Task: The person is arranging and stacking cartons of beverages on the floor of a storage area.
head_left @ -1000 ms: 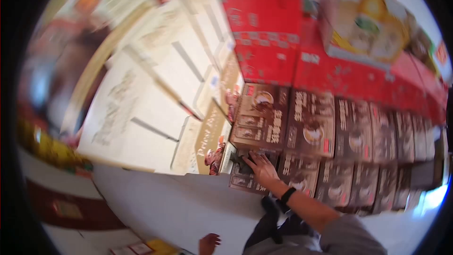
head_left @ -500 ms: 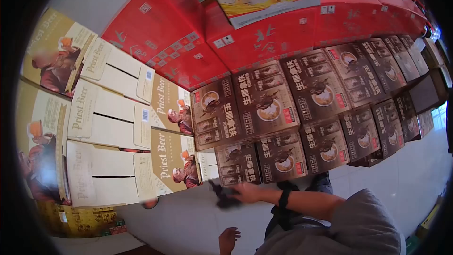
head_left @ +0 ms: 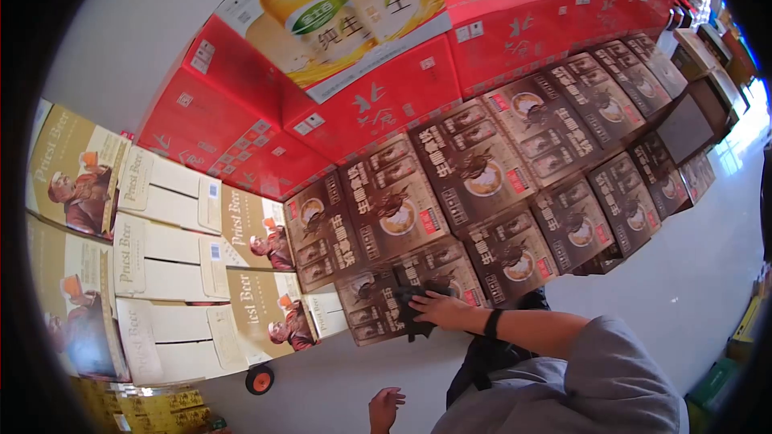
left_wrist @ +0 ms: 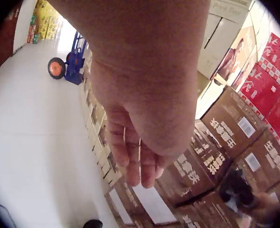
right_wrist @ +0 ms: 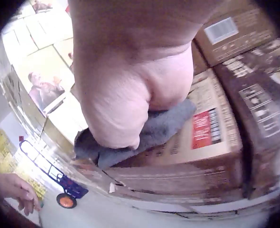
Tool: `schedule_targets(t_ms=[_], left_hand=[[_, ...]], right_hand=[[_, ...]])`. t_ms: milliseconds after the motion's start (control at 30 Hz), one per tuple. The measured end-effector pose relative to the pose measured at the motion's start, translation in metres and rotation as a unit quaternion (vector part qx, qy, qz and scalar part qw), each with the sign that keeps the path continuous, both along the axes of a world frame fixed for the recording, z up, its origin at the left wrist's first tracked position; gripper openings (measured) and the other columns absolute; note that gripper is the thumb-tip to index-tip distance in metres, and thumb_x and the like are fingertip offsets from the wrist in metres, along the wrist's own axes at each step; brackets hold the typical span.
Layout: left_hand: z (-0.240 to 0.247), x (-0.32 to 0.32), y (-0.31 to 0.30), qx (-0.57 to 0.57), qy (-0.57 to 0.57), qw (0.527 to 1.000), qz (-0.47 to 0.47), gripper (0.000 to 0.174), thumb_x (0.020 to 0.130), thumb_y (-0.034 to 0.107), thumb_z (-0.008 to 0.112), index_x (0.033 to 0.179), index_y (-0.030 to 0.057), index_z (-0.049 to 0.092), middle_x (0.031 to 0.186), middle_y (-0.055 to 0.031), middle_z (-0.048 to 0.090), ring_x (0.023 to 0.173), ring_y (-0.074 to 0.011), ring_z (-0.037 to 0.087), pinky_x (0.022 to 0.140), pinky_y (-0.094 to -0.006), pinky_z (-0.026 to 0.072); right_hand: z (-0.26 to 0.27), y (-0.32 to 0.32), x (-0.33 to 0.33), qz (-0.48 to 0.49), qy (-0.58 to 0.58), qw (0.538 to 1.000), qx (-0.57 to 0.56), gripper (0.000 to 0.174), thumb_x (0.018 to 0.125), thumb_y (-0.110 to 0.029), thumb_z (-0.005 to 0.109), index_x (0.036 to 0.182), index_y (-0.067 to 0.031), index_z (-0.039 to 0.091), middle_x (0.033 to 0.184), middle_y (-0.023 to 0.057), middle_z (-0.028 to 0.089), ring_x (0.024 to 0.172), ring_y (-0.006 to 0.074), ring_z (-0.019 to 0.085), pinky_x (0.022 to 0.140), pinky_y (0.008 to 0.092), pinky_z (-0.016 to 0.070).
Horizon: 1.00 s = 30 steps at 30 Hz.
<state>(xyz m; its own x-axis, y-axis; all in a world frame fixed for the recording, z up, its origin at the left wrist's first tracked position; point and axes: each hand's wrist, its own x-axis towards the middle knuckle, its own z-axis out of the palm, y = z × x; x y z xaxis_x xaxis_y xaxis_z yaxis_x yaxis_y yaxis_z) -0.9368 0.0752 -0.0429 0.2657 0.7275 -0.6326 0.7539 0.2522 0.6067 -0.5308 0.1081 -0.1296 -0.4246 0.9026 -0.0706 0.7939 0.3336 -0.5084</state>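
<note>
My right hand [head_left: 442, 310] lies with straight fingers on a dark grey cloth [right_wrist: 163, 129], pressing it on the top of a brown carton [right_wrist: 213, 133]. This carton is in the front row of the brown stack, near its left end. In the right wrist view the cloth spreads out from under the palm, and the fingertips are hidden. My left hand [head_left: 386, 410] hangs beside the body, low in the head view, fingers loosely bent and holding nothing. In the left wrist view the cloth shows as a dark bundle [left_wrist: 236, 189] under the right hand.
Cream Priest Beer cartons [head_left: 173, 253] adjoin the brown ones on the left. Red boxes [head_left: 386, 108] stand along the back, with a yellow-and-white beer carton [head_left: 338, 24] on top. A blue hand truck [left_wrist: 75, 61] with orange wheels stands on the floor beyond the cream cartons.
My right hand lifted the cloth off the left end of the brown stack, swung it past the front edge, then laid it on a front carton slightly further right. The head view has turned.
</note>
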Motion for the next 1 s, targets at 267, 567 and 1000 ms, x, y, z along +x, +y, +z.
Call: schedule_targets(t_ms=[267,567,1000], left_hand=[[-0.032,0.04,0.07,0.102,-0.078,0.992,-0.011,0.026,0.114,0.02,0.061,0.119,-0.0005,0.078,0.092,-0.0108,0.083,0.079,-0.0179,0.078,0.072,-0.032,0.0603],[-0.008,0.147,0.108,0.365,-0.031,0.928,-0.071,0.036,0.102,0.009,0.069,0.138,0.0047,0.069,0.14,-0.0167,0.071,0.126,-0.0335,0.067,0.112,-0.0466,0.0497],[-0.027,0.203,0.101,0.319,-0.041,0.934,-0.154,0.055,0.106,0.012,0.062,0.161,0.0098,0.058,0.171,-0.0211,0.051,0.16,-0.0404,0.046,0.13,-0.0498,0.0386]], right_hand=[[0.011,-0.168,0.155,-0.198,-0.079,0.96,-0.18,0.047,0.086,-0.011,0.072,0.131,-0.019,0.079,0.157,0.0124,0.065,0.14,0.0321,0.067,0.112,0.0471,0.0573],[0.094,-0.073,0.1,-0.25,0.049,0.966,0.049,0.078,0.089,-0.008,0.072,0.165,-0.0132,0.053,0.176,0.0134,0.046,0.165,0.0354,0.039,0.138,0.0503,0.0284],[0.035,-0.093,0.109,-0.29,0.047,0.956,0.022,0.07,0.097,-0.006,0.061,0.165,-0.0102,0.051,0.178,0.0146,0.041,0.165,0.0319,0.04,0.137,0.0519,0.0291]])
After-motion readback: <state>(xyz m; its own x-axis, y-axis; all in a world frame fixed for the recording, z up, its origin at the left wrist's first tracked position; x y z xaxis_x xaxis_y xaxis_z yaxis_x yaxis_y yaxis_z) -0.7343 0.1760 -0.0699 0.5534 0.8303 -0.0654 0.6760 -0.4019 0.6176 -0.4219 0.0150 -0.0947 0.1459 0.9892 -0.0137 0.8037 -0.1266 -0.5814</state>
